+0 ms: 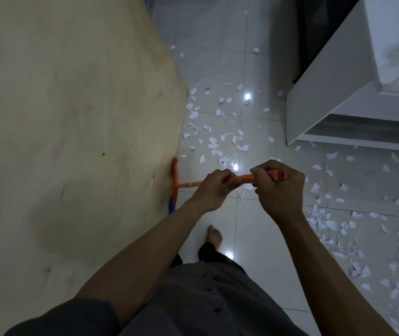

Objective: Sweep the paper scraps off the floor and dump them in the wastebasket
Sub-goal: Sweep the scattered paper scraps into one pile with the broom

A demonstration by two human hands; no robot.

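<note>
My left hand (214, 187) and right hand (279, 190) both grip the stiff, light orange plastic broom (188, 184) high on its handle. Featherlight white paper scraps (213, 141) litter the glossy tiled floor (254, 238) ahead.

Count log: I see one broom (188, 184) just left of centre, two hands on its handle, left hand (214, 187) and right hand (278, 187), and one bare foot (214, 235) at 6 o'clock. Paper scraps (213, 141) run to many dozens, too many for me to tally exactly, spread from 12 round to 4 o'clock. I also note one beige flat surface (72, 117) at 9 to 11 o'clock, one white cabinet (326, 93) at 2 o'clock, and three light glints (247, 95) on the tiles.
</note>
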